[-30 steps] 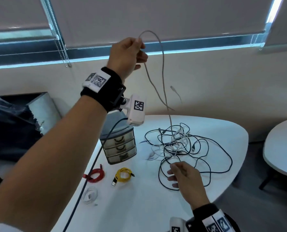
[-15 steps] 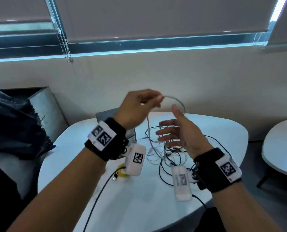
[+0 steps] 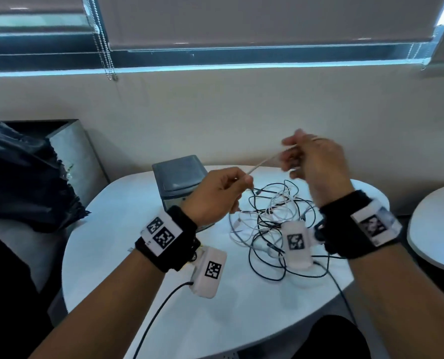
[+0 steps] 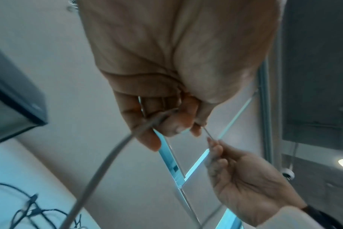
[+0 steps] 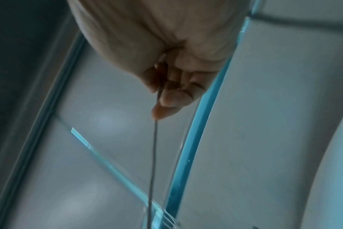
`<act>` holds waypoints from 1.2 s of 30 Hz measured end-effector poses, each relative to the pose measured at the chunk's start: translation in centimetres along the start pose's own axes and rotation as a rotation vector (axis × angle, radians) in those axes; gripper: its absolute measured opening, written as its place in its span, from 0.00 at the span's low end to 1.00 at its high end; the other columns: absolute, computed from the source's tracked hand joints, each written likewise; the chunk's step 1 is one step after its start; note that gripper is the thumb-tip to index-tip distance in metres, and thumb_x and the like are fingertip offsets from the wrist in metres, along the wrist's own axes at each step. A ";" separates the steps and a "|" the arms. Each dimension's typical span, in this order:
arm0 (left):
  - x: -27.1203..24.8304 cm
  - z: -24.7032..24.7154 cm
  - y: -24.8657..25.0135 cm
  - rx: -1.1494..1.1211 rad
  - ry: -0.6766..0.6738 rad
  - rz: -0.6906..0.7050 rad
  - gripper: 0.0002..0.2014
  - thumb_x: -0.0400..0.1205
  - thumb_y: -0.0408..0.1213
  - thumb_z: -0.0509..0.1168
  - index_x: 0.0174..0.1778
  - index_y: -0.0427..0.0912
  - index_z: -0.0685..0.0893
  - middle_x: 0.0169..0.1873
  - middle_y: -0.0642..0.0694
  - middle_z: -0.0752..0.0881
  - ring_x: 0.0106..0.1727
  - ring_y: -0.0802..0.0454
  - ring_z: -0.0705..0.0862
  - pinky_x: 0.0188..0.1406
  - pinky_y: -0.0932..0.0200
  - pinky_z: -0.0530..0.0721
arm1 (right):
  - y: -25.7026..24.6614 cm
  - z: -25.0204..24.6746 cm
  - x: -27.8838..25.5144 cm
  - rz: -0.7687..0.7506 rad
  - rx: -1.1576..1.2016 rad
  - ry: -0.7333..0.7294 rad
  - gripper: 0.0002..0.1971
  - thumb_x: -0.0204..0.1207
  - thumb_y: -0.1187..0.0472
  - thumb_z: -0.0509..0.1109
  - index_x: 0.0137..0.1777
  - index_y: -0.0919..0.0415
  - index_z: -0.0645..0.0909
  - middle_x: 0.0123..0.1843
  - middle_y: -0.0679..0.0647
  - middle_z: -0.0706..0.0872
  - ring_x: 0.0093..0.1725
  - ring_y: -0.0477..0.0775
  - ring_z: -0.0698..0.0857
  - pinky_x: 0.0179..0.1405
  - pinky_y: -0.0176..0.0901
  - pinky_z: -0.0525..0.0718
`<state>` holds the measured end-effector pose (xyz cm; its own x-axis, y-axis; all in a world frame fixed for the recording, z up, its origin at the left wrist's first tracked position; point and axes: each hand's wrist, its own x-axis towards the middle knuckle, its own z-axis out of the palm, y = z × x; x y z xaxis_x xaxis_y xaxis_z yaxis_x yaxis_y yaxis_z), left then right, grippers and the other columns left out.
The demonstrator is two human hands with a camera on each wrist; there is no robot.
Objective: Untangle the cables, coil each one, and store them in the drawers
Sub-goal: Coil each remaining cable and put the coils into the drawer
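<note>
A thin grey cable (image 3: 262,162) runs taut between my two hands above the table. My left hand (image 3: 222,194) pinches it between thumb and fingers; the left wrist view shows the grey cable (image 4: 108,156) dropping from my left hand (image 4: 178,120) toward the table. My right hand (image 3: 309,159), blurred and raised higher, pinches the same grey cable (image 5: 154,155) at the fingertips of my right hand (image 5: 166,99). A tangle of black and white cables (image 3: 275,224) lies on the white table (image 3: 127,229) under both hands. The grey drawer unit (image 3: 179,174) stands behind my left hand, its drawer fronts hidden.
A second white table (image 3: 436,229) stands at the right. A dark cloth (image 3: 21,182) and a grey box (image 3: 70,151) sit left of the table. A wall with a window blind rises behind. Camera leads (image 3: 158,314) hang from my wrists.
My left hand has come down from high above the table to just over it. My right hand rose from the tangle, took hold of the grey cable and pulled it out to the right.
</note>
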<state>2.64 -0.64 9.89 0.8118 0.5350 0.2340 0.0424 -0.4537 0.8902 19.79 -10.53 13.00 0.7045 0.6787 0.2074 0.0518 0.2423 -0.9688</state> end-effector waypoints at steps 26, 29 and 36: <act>-0.4 -2.9 1.9 -0.171 0.240 -0.015 0.14 0.87 0.44 0.63 0.48 0.39 0.91 0.18 0.55 0.63 0.19 0.59 0.60 0.19 0.68 0.61 | -2.6 2.9 -3.5 -0.606 -1.080 -0.277 0.15 0.81 0.47 0.67 0.65 0.48 0.82 0.62 0.45 0.85 0.64 0.50 0.80 0.62 0.45 0.76; -1.3 -2.5 1.4 -0.238 0.153 -0.050 0.15 0.86 0.45 0.62 0.39 0.47 0.90 0.20 0.54 0.61 0.21 0.57 0.57 0.19 0.67 0.57 | -1.0 3.4 -3.6 -0.460 -0.871 -0.584 0.14 0.84 0.54 0.66 0.69 0.48 0.82 0.58 0.45 0.89 0.57 0.41 0.84 0.62 0.44 0.81; -4.9 -3.6 -1.4 -0.302 0.156 -0.162 0.19 0.85 0.48 0.58 0.34 0.40 0.82 0.20 0.51 0.64 0.23 0.54 0.60 0.24 0.60 0.62 | 0.5 1.4 -0.5 -0.408 -0.429 -0.237 0.06 0.78 0.62 0.75 0.48 0.49 0.91 0.36 0.42 0.91 0.36 0.45 0.85 0.40 0.31 0.81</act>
<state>-3.45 -0.07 8.87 0.7089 0.6956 0.1167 -0.0293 -0.1362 0.9902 18.47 -9.79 12.59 0.3952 0.7373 0.5479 0.5960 0.2481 -0.7637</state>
